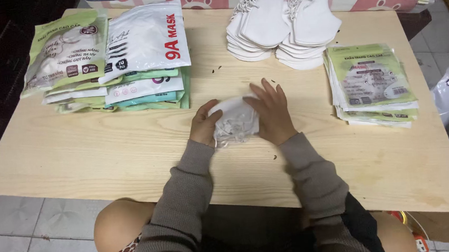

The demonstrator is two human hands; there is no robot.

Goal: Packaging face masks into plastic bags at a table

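Both hands, left hand [205,123] and right hand [272,112], grip a small stack of white folded masks [234,121] on the pale wooden desk [105,150]; the loose ear loops could tangle.

White masks [234,121] partly hidden under left hand [204,123], right hand [271,112]

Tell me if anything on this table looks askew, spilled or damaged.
Nothing looks damaged. The packet piles at far left are loosely fanned, with the top white packet lying tilted. A few small dark specks dot the wooden table. The white mask stacks and the right packet stack sit fairly tidy. Both hands, left and right, hold a bundle of white masks.
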